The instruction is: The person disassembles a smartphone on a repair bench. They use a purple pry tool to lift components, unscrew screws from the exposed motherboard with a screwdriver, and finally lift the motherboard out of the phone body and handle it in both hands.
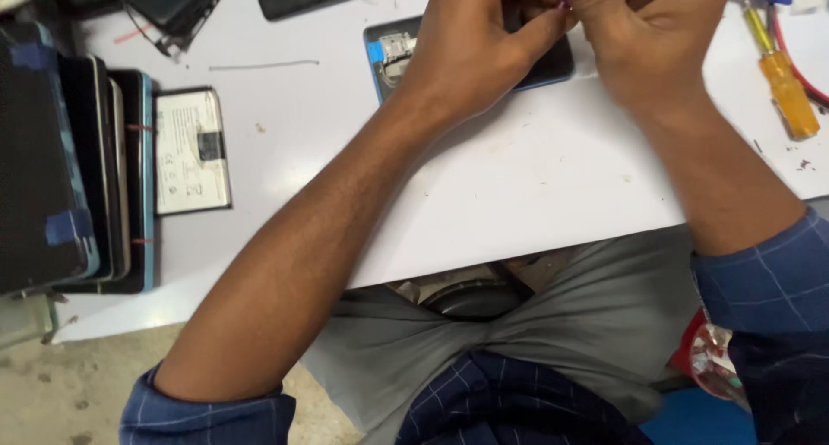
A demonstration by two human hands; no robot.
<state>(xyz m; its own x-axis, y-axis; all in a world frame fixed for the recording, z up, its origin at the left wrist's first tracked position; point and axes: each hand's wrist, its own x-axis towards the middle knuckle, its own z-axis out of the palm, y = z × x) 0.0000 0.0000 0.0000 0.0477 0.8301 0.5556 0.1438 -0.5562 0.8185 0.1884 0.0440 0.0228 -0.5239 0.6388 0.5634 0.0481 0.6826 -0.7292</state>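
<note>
Above the opened phone (535,69), both hands (471,44) (643,35) meet, fingers pinched together on a small pink part (564,6).

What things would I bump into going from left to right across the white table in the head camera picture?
Stack of dark flat phones and panels → white rectangular phone battery → opened blue-edged phone → left hand → right hand → yellow-handled screwdriver.
</note>
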